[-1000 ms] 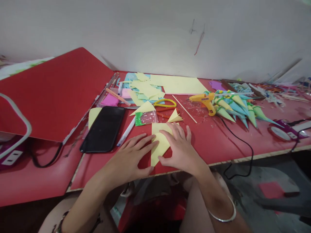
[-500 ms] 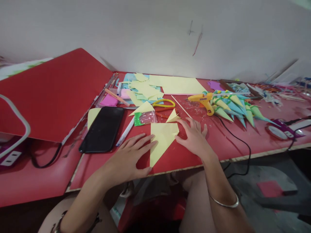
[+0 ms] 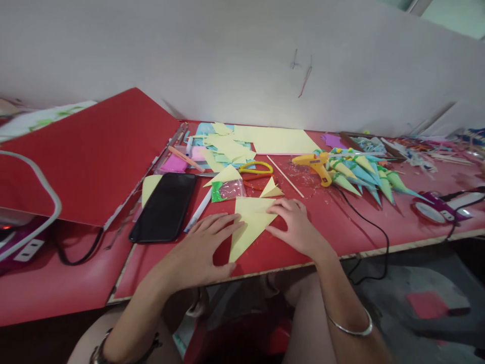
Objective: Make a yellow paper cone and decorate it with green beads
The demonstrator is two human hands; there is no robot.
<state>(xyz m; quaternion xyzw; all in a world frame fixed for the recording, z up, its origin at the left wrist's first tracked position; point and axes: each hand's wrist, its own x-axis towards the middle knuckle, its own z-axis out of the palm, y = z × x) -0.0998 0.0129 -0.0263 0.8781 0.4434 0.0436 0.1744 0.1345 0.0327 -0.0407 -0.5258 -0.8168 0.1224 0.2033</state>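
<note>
Yellow paper, just below frame centre. My left grip lies spread, fingertips on its left edge; my right grip touches the right corner, pinch unclear. Likely light, crease-prone; hold edges.

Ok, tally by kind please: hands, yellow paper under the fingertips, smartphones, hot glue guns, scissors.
Hands: 2 (left hand, right hand)
Yellow paper under the fingertips: 1 piece
Smartphone: 1
Hot glue gun: 1
Scissors: 1 pair
Total: 6
</note>
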